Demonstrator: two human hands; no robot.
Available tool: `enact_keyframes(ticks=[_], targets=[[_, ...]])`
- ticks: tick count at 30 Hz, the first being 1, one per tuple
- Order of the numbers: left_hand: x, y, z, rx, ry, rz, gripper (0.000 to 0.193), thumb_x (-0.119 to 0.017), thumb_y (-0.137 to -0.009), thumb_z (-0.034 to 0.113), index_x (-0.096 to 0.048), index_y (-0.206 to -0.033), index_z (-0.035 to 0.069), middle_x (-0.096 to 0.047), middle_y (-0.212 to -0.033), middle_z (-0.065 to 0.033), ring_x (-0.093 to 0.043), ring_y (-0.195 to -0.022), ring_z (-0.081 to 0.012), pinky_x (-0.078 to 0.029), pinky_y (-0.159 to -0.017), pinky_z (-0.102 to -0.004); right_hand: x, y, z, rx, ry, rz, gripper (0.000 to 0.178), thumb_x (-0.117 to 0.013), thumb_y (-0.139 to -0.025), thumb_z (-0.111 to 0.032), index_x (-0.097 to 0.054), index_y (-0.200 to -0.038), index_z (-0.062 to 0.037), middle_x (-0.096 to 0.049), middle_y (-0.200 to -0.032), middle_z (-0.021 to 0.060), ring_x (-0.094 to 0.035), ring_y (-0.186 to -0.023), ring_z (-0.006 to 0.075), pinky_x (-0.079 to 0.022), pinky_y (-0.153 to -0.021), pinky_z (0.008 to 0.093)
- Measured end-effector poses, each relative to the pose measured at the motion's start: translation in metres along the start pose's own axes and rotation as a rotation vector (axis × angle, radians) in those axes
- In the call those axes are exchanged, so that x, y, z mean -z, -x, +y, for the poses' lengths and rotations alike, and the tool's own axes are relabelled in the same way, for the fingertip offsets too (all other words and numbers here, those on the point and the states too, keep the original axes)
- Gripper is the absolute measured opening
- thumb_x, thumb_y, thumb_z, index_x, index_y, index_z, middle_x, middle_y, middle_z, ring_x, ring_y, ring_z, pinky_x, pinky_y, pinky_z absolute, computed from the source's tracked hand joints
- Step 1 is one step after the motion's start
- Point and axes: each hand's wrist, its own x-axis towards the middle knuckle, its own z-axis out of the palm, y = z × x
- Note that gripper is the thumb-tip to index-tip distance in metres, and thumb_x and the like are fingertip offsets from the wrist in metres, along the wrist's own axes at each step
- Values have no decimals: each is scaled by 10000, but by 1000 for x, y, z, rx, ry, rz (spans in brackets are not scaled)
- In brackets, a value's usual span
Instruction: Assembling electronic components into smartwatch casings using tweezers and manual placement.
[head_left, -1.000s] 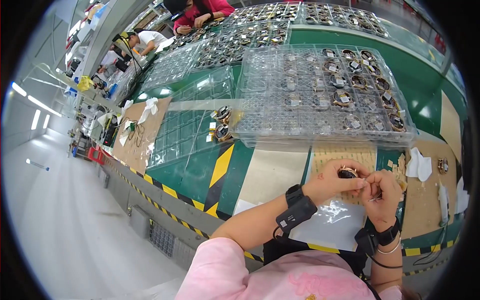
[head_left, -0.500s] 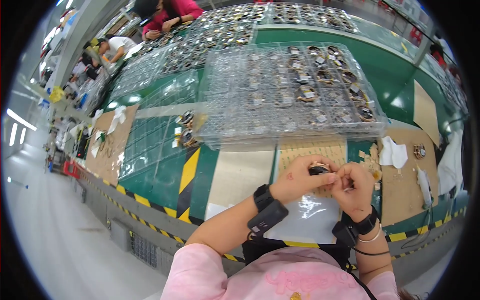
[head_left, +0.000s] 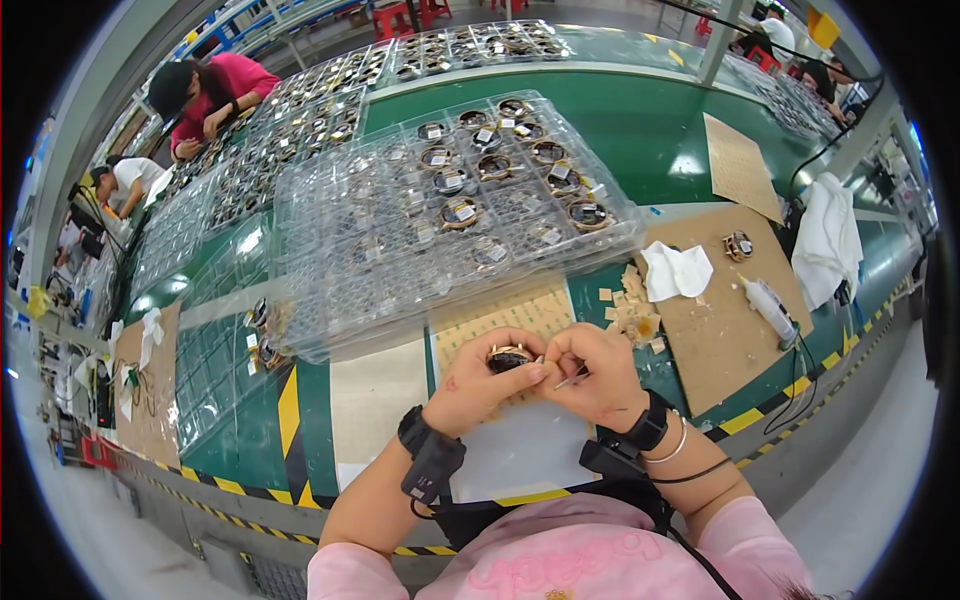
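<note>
My left hand point(head_left: 475, 385) is closed around a round electronic part point(head_left: 510, 360) with a dark face and a gold-coloured rim. Against its right side, my right hand point(head_left: 600, 375) pinches a thin pale stick-like thing point(head_left: 572, 381), too small to name. The fingertips of both hands meet at the part's edge and hide what lies between them. Below the hands is a white sheet point(head_left: 520, 455); beyond them lies a tan sheet with rows of green marks point(head_left: 500, 310).
Stacked clear plastic trays point(head_left: 340, 230) with similar round parts stand ahead. To the right, a brown board point(head_left: 690, 350) bears a white cloth point(head_left: 677, 272), one round part point(head_left: 738, 245) and a white tube-shaped tool point(head_left: 770, 308). Small tan squares point(head_left: 632, 310) lie beside it. A co-worker point(head_left: 215, 95) works far left.
My view has swung to the right, so the trays and bench appear further left and more of the right side shows. Both hands stay together at the round part.
</note>
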Motion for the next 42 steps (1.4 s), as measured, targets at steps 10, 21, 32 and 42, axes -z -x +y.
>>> enact_keyframes(ticks=[10, 21, 32, 42], targets=[[13, -5, -1, -161, 97, 249, 178, -633, -868, 74, -556, -1015, 8, -612, -931, -38, -599, -792, -96, -499, -713, -237, 3, 2, -9, -85, -97, -3, 222, -710, -632, -1, -600, -813, -65, -516, -641, 19, -498, -509, 128, -408, -472, 249], [-1, -3, -1, -32, 150, 133, 330, -581, -895, 34, -440, -1194, 24, -592, -1087, -87, -609, -872, -137, -528, -758, -266, 1, -4, 0, -21, 14, -40, 331, -684, -729, -30, -666, -1045, -127, -585, -772, 40, -594, -615, 185, -499, -568, 271], [0, -3, 4, -52, 57, 48, 389, -570, -880, 7, -404, -1230, 47, -602, -1052, -96, -616, -918, -153, -526, -758, -269, 3, -1, 7, -14, 14, -92, 293, -723, -719, -80, -670, -1004, -126, -592, -779, 51, -616, -649, 207, -499, -568, 284], [3, -2, 3, -28, 18, 24, 381, -615, -852, -7, -452, -1197, 1, -604, -1083, -131, -609, -952, -154, -536, -760, -262, 4, -1, 6, -40, -16, -128, 213, -741, -696, -103, -611, -863, -91, -596, -787, 61, -629, -674, 224, -496, -565, 304]])
